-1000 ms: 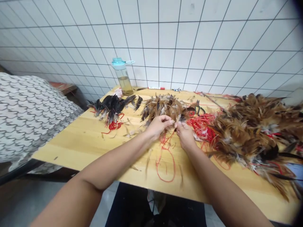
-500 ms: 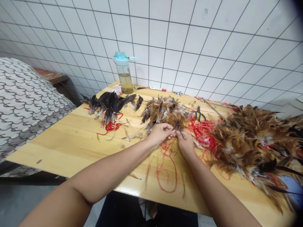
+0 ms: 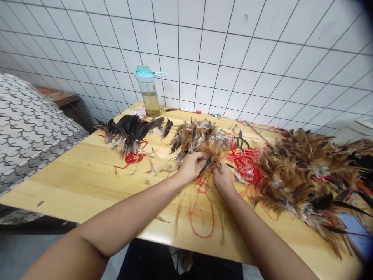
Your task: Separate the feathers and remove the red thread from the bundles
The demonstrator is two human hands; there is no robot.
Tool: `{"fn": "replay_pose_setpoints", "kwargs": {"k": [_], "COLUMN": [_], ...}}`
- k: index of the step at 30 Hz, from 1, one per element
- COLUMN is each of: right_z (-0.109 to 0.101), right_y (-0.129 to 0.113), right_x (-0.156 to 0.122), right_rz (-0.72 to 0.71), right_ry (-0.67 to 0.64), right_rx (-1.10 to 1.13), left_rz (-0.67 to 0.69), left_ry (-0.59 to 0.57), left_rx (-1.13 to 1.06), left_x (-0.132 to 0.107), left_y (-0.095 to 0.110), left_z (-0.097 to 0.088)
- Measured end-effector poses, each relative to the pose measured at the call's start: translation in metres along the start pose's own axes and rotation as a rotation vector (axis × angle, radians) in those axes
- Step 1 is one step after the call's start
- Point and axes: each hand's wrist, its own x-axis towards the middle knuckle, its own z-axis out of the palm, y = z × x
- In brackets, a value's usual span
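My left hand [image 3: 192,166] and my right hand [image 3: 223,177] meet at the near edge of a small pile of brown feathers [image 3: 201,138] in the middle of the wooden table [image 3: 87,175]. The left fingers pinch a dark feather that sticks out toward the right. The right fingers are curled and pinched on the brown feathers beside it. A loop of red string [image 3: 202,210] trails from under both hands toward me. A tangle of red string [image 3: 246,159] lies just right of my right hand.
A black feather pile [image 3: 131,128] lies at the left with red string under it. A large brown feather heap [image 3: 309,171] fills the right side. A teal-lidded bottle [image 3: 149,92], a red-capped marker [image 3: 190,111] and dark pliers [image 3: 241,140] sit toward the tiled wall. A patterned cushion [image 3: 32,128] is left of the table.
Both hands have stayed at the brown pile, with small finger shifts. A dark feather now shows in my left fingers. The view has drifted slightly.
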Motion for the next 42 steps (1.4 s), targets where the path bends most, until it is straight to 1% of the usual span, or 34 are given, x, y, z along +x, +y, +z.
{"fn": "replay_pose_setpoints", "kwargs": {"k": [2, 3, 4, 7, 9, 12, 14, 16, 17, 18, 21, 25, 27, 30, 34, 37, 42], "right_z": [0.000, 0.000, -0.001, -0.004, -0.007, -0.014, -0.019, -0.023, -0.024, -0.024, -0.021, -0.013, -0.010, -0.008, -0.009, -0.011, -0.014], "right_y": [0.001, 0.001, 0.001, -0.002, -0.005, -0.010, -0.013, -0.015, -0.016, -0.017, -0.019, -0.015, -0.011, -0.007, -0.007, -0.010, -0.011], "right_x": [0.001, 0.002, 0.002, 0.001, 0.000, -0.001, 0.000, 0.002, 0.002, 0.002, 0.002, 0.002, 0.001, 0.002, 0.002, 0.003, 0.003], "right_rz": [0.038, 0.049, 0.052, 0.032, 0.049, 0.098, 0.093, 0.061, 0.046, 0.032, 0.020, 0.001, 0.028, 0.052, 0.021, -0.017, -0.004], "right_ry": [-0.020, -0.040, -0.064, -0.171, -0.260, -0.368, -0.454, -0.536, -0.548, -0.543, -0.460, -0.433, -0.413, -0.399, -0.403, -0.416, -0.463], "right_rx": [0.084, 0.132, 0.179, 0.327, 0.417, 0.455, 0.428, 0.393, 0.379, 0.370, 0.380, 0.458, 0.471, 0.451, 0.423, 0.422, 0.415], "left_rz": [-0.005, -0.018, -0.048, -0.149, -0.173, -0.184, -0.219, -0.247, -0.248, -0.242, -0.187, -0.119, -0.136, -0.181, -0.222, -0.232, -0.238], "left_ry": [0.061, 0.065, 0.037, -0.126, -0.264, -0.449, -0.506, -0.512, -0.510, -0.509, -0.510, -0.476, -0.427, -0.370, -0.337, -0.330, -0.316], "left_rx": [-0.017, -0.053, -0.113, -0.331, -0.426, -0.475, -0.466, -0.440, -0.423, -0.407, -0.385, -0.398, -0.416, -0.421, -0.449, -0.467, -0.448], "left_x": [0.002, 0.003, 0.004, 0.004, 0.005, 0.006, 0.006, 0.005, 0.005, 0.005, 0.007, 0.011, 0.010, 0.007, 0.003, 0.002, 0.000], "left_y": [0.001, 0.002, 0.002, 0.003, 0.003, 0.003, 0.003, 0.004, 0.004, 0.004, 0.001, -0.004, -0.002, 0.006, 0.013, 0.012, 0.011], "left_z": [0.002, 0.002, 0.002, -0.002, -0.007, -0.014, -0.017, -0.017, -0.018, -0.018, -0.018, -0.017, -0.015, -0.011, -0.009, -0.010, -0.010]}}
